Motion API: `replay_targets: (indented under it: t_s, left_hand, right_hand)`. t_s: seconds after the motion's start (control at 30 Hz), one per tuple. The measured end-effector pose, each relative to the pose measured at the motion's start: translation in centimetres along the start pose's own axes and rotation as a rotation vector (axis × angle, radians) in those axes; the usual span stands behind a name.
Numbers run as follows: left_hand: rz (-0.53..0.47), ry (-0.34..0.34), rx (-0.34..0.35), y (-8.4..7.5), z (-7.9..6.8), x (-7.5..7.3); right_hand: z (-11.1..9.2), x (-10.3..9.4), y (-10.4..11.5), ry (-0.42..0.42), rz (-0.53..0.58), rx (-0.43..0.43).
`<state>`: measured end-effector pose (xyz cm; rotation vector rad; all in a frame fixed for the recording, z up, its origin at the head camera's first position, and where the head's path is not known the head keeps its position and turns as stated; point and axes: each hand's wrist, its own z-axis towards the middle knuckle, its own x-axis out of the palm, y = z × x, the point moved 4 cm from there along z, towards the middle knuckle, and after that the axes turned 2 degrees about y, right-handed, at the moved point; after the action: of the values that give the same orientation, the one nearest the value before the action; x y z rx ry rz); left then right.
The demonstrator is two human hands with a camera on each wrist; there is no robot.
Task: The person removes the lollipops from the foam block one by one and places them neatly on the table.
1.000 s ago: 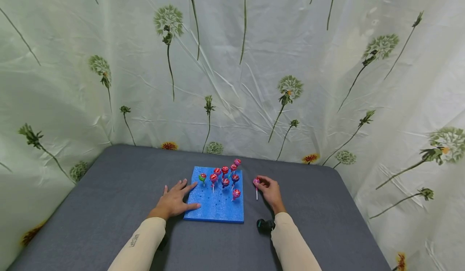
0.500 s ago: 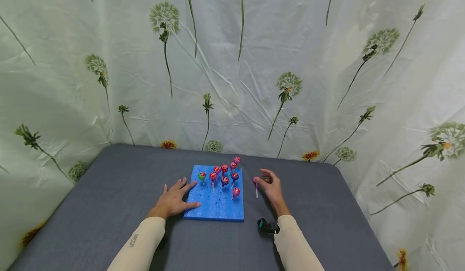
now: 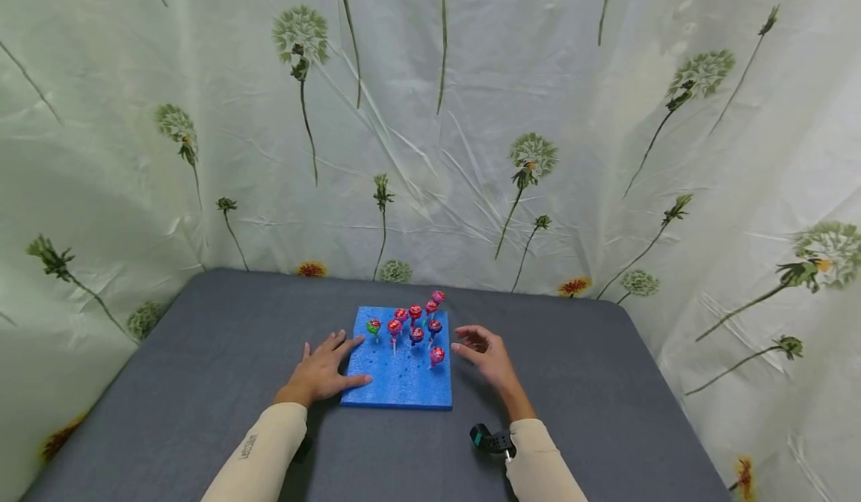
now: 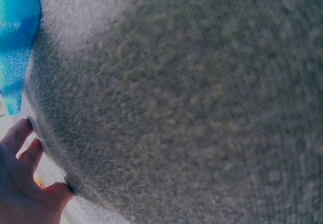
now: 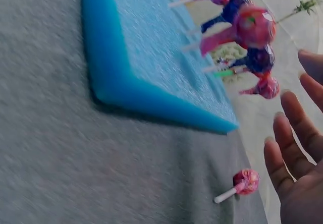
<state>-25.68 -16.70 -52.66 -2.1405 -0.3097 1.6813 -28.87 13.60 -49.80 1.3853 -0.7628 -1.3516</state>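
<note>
From my remote post I log the left hand [image 3: 319, 373] spread wide over the left edge of the blue board [image 3: 397, 394], lollipops [image 3: 394, 326] standing in it, the right hand [image 3: 491, 356] loosely parted, empty, a loose lollipop [image 5: 247, 181] near it on the grey table [image 3: 578, 412].

Dandelion-print curtain [image 3: 417, 61] behind a dark grey, fabric-topped desk [image 3: 592, 382]
Beyond the hands [image 3: 318, 373], the pale, creased curtain drops past the desk's far edge; light falls brighter to their right, dimmer and greener to their left.
</note>
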Motion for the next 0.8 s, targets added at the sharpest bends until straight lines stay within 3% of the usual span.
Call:
replay_targets:
  t_s: [0.13,0.33,0.5,0.8]
  left_hand:
    - [-0.001,0.006,-0.004,0.1,-0.1,0.0]
    - [-0.014,-0.008,0.007,0.0,0.1,0.1]
    - [-0.015,-0.027,0.015,0.1,0.2,0.2]
    - [-0.009,-0.013,0.006,0.2,0.2,0.3]
  right_hand:
    - [-0.6,0.9,0.0,0.093,0.037,0.027]
    - [-1.7,1.7,2.8,0.175,0.052,0.026]
    - [-1.9,2.3,3.4,0.160,0.058,-0.015]
    - [-1.4,3.3,0.4,0.075,0.077,-0.040]
